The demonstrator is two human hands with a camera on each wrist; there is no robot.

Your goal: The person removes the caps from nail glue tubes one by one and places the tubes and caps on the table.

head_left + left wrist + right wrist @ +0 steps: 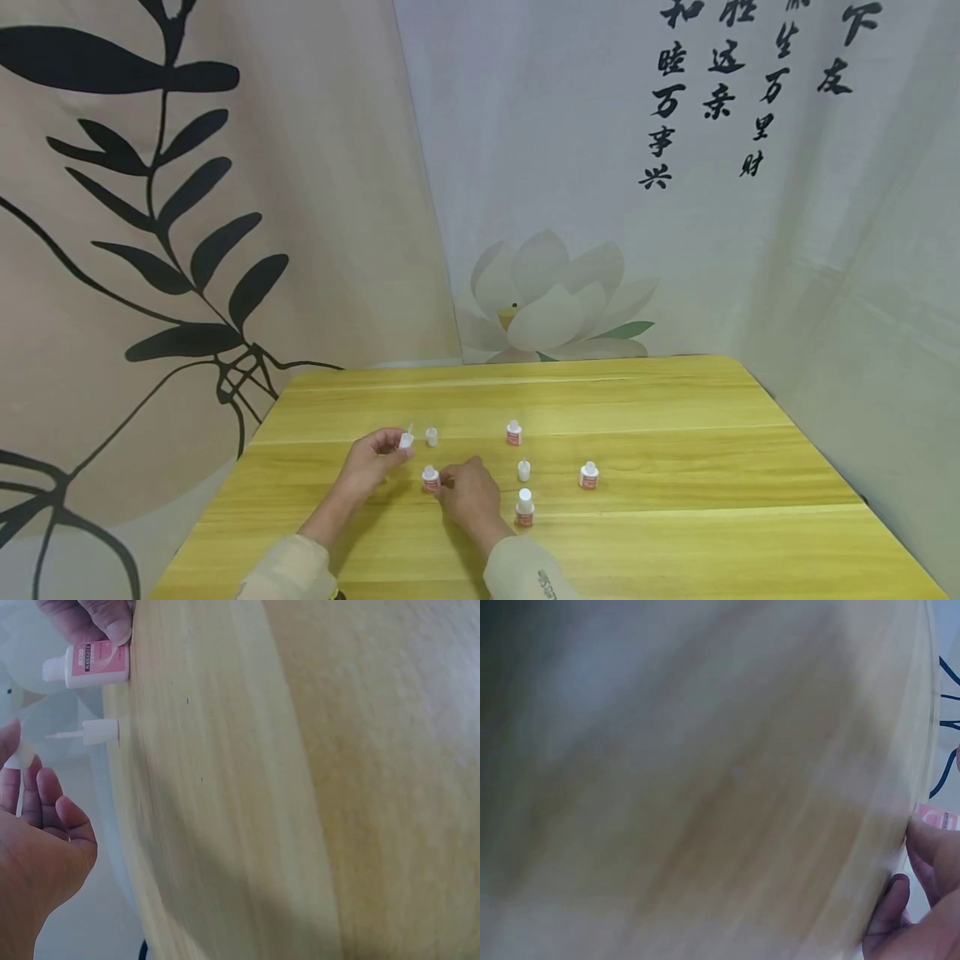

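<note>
My left hand [375, 457] pinches a small white cap [406, 441] between thumb and fingers, with a thin brush stem pointing up from it. Beside it, another white brush cap [100, 732] stands on the table, its stem upward. My right hand [472, 497] grips a small white bottle [431, 479] with a pink label at its side. This bottle stands upright on the table, its narrow white neck uncovered. In the right wrist view, only the fingers and thumb of the right hand [930, 915] show at the edge, against the pink label [936, 817].
To the right stand two uncapped bottles [513, 433] [588, 476] with pink labels, apart from each other. A white brush cap [524, 471] is upright between them, and a capped bottle [525, 508] is close to the right forearm. The wooden table [712, 433] meets a printed curtain behind.
</note>
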